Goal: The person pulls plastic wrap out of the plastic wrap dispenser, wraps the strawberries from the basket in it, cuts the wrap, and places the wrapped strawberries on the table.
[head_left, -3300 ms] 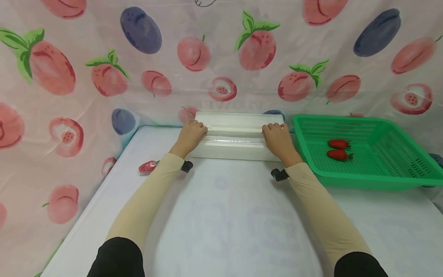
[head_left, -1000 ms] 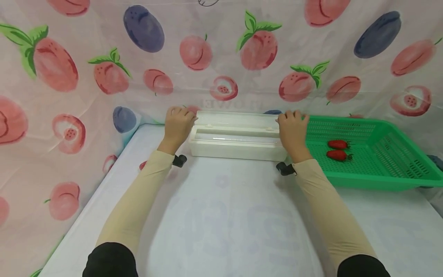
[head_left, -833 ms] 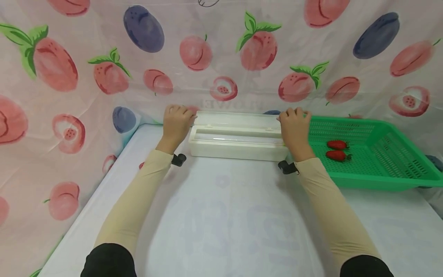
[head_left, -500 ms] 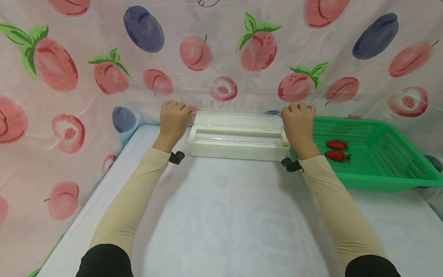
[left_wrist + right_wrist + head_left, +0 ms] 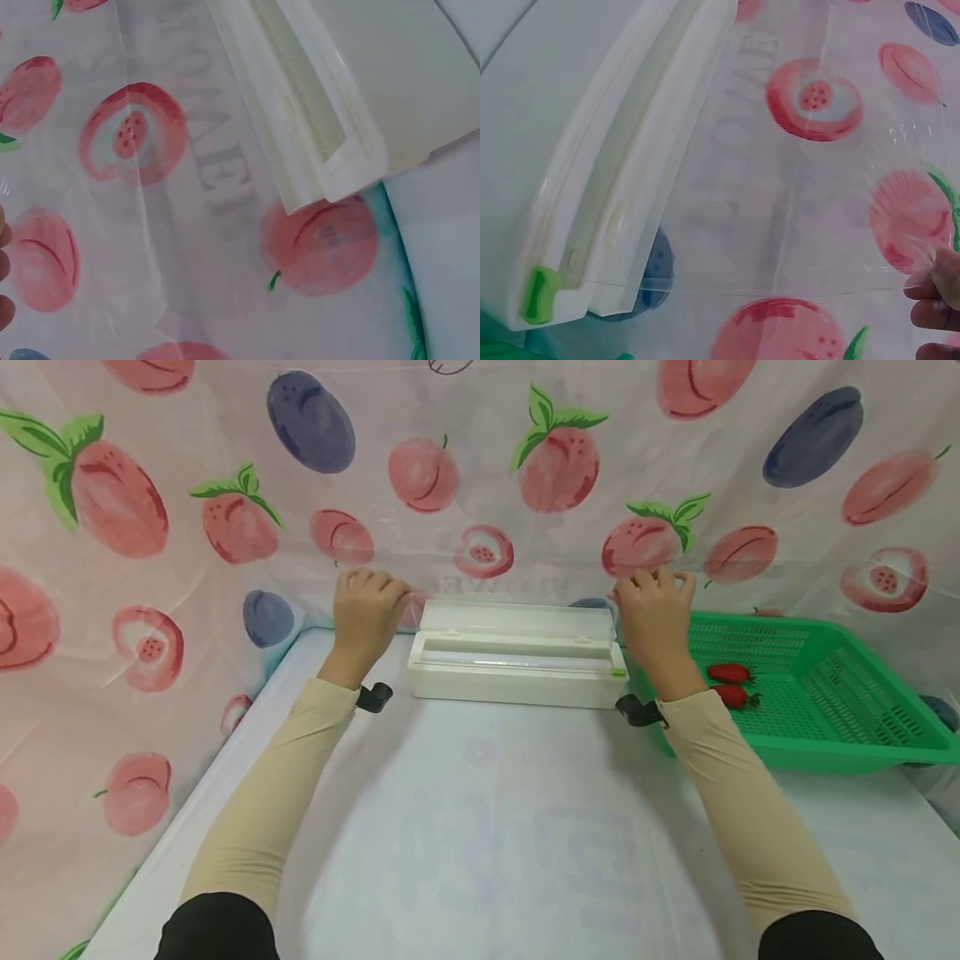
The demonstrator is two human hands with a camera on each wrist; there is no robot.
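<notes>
A white cling film dispenser (image 5: 517,687) lies on the table against the printed curtain, its lid (image 5: 517,617) tipped back. The film roll (image 5: 517,662) shows in its slot. Clear cling film (image 5: 921,253) stretches from the dispenser up to my hands, its side edge a faint line in the right wrist view. My right hand (image 5: 654,620) pinches one corner between thumb and finger, raised beyond the dispenser's right end. My left hand (image 5: 365,617) pinches the other side, above the left end; only its fingertips (image 5: 4,264) enter the left wrist view. A green slider (image 5: 540,294) sits on the dispenser's right end.
To the right stands a green plastic basket (image 5: 840,752) holding two red strawberries (image 5: 729,673), close beside my right forearm. The fruit-printed curtain (image 5: 480,460) rises right behind the dispenser. White cloth (image 5: 487,827) covers the table.
Both hands have gone from the dispenser's slot to its ends, then higher and farther apart, drawing film out. The red wrapped item at left has become hidden behind my left forearm.
</notes>
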